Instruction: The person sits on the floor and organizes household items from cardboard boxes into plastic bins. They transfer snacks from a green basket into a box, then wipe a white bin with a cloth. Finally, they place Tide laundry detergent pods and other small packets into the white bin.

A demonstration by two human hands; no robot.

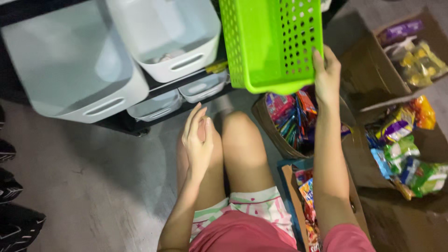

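Basket, green perforated plastic: held up, tilted, above cardboard box w/ candy packs, in front of shelf rack. Right hand: fingers wrapped over basket's lower right rim, gripping it. Left hand: empty, fingers extended & loosely together, resting on left knee. White bins on rack, left of basket. More snack boxes at right, on floor.

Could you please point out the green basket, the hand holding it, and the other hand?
green basket [266,42], head view, on its perforated side wall.
right hand [326,77], head view, on the back of the hand.
left hand [198,144], head view, on the back of the hand.
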